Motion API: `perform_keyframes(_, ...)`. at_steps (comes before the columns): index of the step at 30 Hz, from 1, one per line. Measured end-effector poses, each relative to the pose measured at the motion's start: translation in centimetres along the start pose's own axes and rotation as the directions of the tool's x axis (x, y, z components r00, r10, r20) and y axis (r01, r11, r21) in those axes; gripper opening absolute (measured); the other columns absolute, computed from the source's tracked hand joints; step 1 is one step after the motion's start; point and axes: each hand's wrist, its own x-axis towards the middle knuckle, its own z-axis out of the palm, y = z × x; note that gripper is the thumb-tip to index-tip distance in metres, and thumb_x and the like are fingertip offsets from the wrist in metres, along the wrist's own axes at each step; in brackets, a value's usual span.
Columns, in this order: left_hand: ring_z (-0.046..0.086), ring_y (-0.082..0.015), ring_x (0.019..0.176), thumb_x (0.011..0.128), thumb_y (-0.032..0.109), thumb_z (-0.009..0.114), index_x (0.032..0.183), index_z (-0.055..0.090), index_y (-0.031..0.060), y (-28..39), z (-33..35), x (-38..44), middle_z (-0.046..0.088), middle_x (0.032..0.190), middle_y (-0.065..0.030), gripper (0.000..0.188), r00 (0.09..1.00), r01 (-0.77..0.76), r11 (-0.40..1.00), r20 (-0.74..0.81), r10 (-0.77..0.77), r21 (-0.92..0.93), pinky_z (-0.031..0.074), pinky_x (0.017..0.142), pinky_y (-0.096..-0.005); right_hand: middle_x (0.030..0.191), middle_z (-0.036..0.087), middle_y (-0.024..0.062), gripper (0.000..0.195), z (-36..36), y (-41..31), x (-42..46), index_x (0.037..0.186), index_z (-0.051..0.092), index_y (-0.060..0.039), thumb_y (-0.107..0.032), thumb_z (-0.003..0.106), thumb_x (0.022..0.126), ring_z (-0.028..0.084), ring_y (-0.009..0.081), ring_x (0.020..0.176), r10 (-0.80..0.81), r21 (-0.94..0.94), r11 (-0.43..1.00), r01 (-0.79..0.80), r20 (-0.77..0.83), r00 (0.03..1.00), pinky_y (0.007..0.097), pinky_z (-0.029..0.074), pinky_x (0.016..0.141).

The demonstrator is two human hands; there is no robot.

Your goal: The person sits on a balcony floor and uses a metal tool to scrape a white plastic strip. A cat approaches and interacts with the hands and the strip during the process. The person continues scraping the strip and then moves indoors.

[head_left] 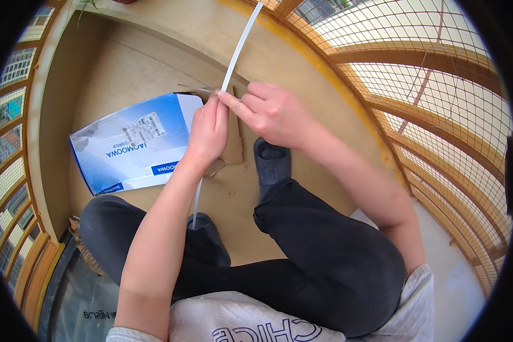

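My left hand (210, 128) is closed around a long white plastic strip (240, 47), whose upper part rises above the fist while its thin lower end hangs down over my foot. Beside it, my right hand (267, 112) pinches at the same spot with thumb and forefinger. A thin clear piece (196, 88) sticks out leftward from between the two hands; what it is, I cannot tell. Part of the strip is hidden by my fingers.
A blue and white cardboard box (171, 124) lies left of my hands, brown cardboard (235, 141) behind them. My feet wear dark slippers (272, 164). A striped cat (85, 250) is at the lower left. Wood-framed wire mesh (410, 64) curves along the right, and a ledge (175, 34) runs above.
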Motion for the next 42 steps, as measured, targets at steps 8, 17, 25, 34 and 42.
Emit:
perform_keyframes(8,0.062,-0.0536,0.085,0.110,0.022,0.041,0.123,0.057,-0.0060,0.0,0.2,0.2,0.065,0.086,-0.0316,0.035,1.000,0.001,0.999,0.008,-0.001,0.037,0.046,0.071,-0.0569,0.071,0.056,-0.0009,0.053,-0.1,-0.1,0.2,0.126,0.072,0.0001,-0.009,0.066,0.074,0.057,0.0162,0.073,0.001,-0.072,0.997,0.003,0.063,0.998,0.0296,0.050,0.066)
perform_keyframes(17,0.061,-0.0529,0.083,0.109,0.022,0.042,0.118,0.056,-0.0045,0.4,0.4,0.2,0.065,0.086,-0.0308,0.031,0.999,-0.025,0.999,-0.023,0.026,0.040,0.046,0.070,-0.0565,0.069,0.050,-0.0002,0.061,0.1,1.0,-1.8,0.132,0.070,-0.0027,-0.008,0.065,0.072,0.054,0.0172,0.068,0.010,-0.024,1.000,-0.011,-0.034,0.999,0.0314,0.048,0.060)
perform_keyframes(25,0.061,-0.0520,0.083,0.109,0.023,0.042,0.119,0.056,-0.0050,0.2,0.2,0.0,0.065,0.086,-0.0304,0.032,0.999,-0.017,0.999,-0.028,0.018,0.029,0.046,0.071,-0.0554,0.071,0.049,-0.0001,0.062,0.0,1.5,-1.7,0.134,0.069,-0.0042,-0.008,0.065,0.072,0.053,0.0174,0.067,-0.018,0.031,0.999,0.019,-0.040,0.999,0.0323,0.047,0.057)
perform_keyframes(34,0.061,-0.0528,0.082,0.110,0.025,0.041,0.117,0.057,-0.0039,0.4,0.3,0.0,0.065,0.082,-0.0305,0.034,0.999,-0.019,0.998,-0.044,0.021,0.054,0.045,0.069,-0.0570,0.070,0.048,-0.0004,0.060,0.2,1.2,-1.2,0.133,0.070,-0.0035,-0.010,0.064,0.073,0.052,0.0174,0.067,-0.029,-0.004,1.000,0.028,-0.042,0.999,0.0321,0.046,0.057)
perform_keyframes(42,0.061,-0.0533,0.081,0.111,0.025,0.041,0.113,0.057,-0.0023,0.5,0.4,0.0,0.065,0.082,-0.0300,0.032,0.997,-0.058,0.997,-0.051,0.061,0.043,0.045,0.068,-0.0573,0.069,0.048,-0.0006,0.059,0.0,0.9,-1.3,0.130,0.071,-0.0015,-0.012,0.063,0.072,0.052,0.0175,0.067,-0.014,-0.017,1.000,0.013,-0.034,0.999,0.0317,0.047,0.060)
